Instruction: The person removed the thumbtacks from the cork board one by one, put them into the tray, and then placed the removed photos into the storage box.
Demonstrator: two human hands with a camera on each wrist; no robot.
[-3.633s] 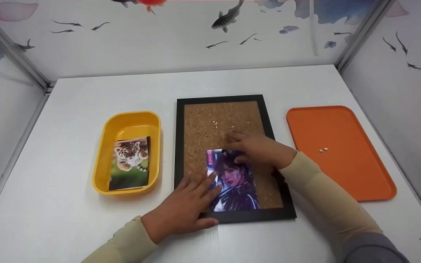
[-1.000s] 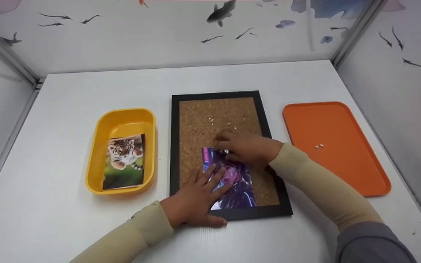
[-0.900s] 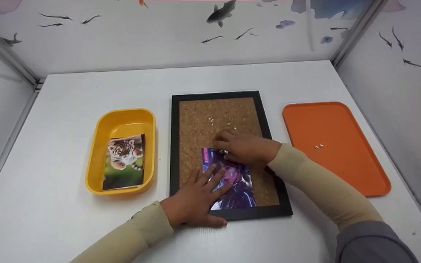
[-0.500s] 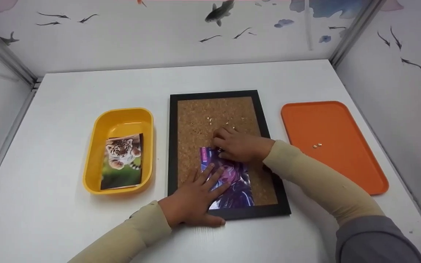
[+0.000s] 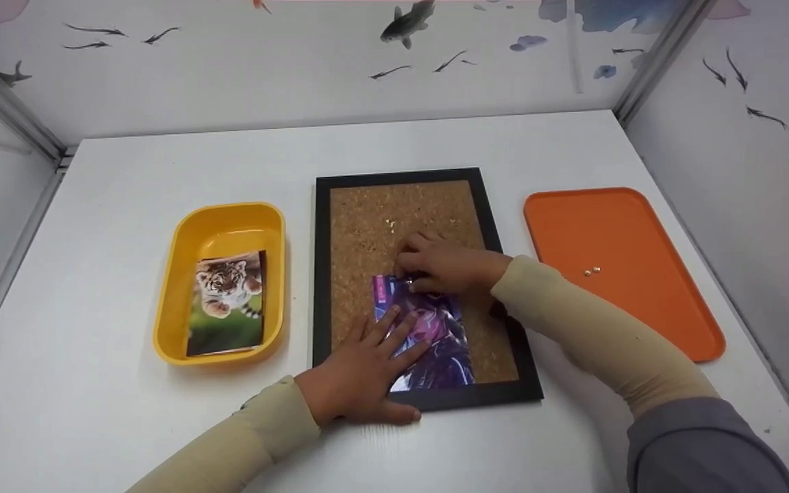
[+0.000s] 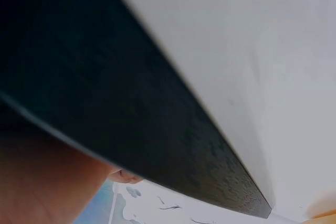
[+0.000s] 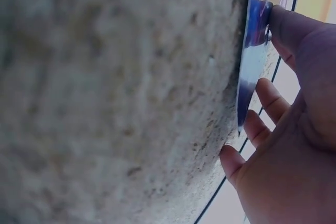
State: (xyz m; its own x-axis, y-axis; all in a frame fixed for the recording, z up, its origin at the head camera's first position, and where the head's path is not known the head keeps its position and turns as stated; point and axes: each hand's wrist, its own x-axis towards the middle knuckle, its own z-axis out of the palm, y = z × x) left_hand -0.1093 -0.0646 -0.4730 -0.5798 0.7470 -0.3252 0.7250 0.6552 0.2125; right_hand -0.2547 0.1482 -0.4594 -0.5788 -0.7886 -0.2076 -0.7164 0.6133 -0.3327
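Note:
A glossy purple picture card (image 5: pixel 439 366) lies on the lower part of a black-framed cork board (image 5: pixel 367 253). My left hand (image 5: pixel 367 373) rests on the card with its fingers spread, thumb over the frame's near edge. At the card's top edge, my right hand (image 5: pixel 446 263) pinches a small shiny thumbtack (image 5: pixel 409 280), mostly hidden by the fingers. In the right wrist view, the card (image 7: pixel 252 61) stands slightly off the cork (image 7: pixel 131 98), near the thumb and fingers. The left wrist view shows mainly the dark frame edge (image 6: pixel 131 98).
On the left, a yellow bin (image 5: pixel 161 308) holds a tiger picture (image 5: pixel 227 301) on top of other cards. An orange tray (image 5: pixel 641 294) to the right carries two small shiny tacks (image 5: pixel 592 271). Tiny pale specks (image 5: pixel 390 223) show on the upper cork. Patterned walls enclose the white table (image 5: pixel 127 178).
Since the oldest frame, my left hand has slid rightward, farther over the card. My right hand has drawn in to the card's top edge. Lately both hands have barely moved; the view shifted slightly.

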